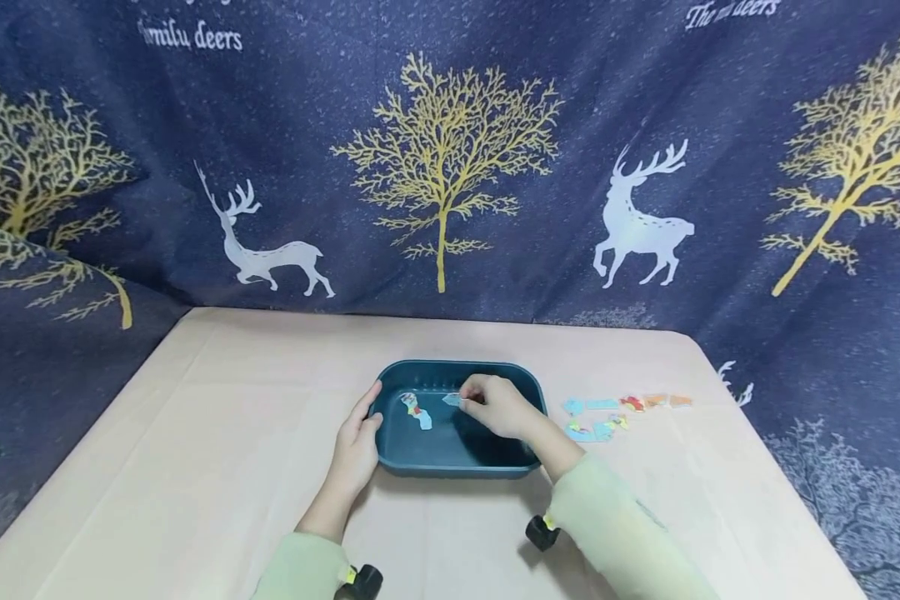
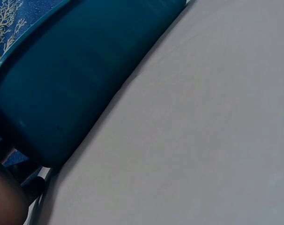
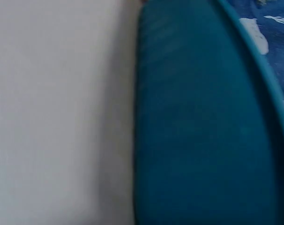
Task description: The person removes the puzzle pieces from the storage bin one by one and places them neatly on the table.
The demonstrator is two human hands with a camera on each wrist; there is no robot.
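Observation:
A dark teal plastic tray [image 1: 450, 471] stands on the table. My left hand [image 1: 356, 442] holds it by its left end, thumb and index finger at the rim; the left wrist view shows fingers [image 2: 34, 187] against the outside of the wall. Reaching in over the right side, my right hand [image 1: 498, 407] pinches a small light-blue puzzle piece [image 1: 452, 400] between thumb and fingers, inside the tray. Left of it, a few colourful joined-looking pieces [image 1: 424, 418] lie on the tray's floor. The right wrist view shows only the tray's outer wall [image 3: 203, 122], with the hand hidden.
Right of the tray, several puzzle pieces lie on the table in two rows, a longer back row [image 1: 602, 404] and a shorter front row [image 1: 581, 433]. A pale cloth covers the table [image 1: 217, 450]. Behind it hangs a dark blue curtain [image 1: 495, 275] with deer and trees.

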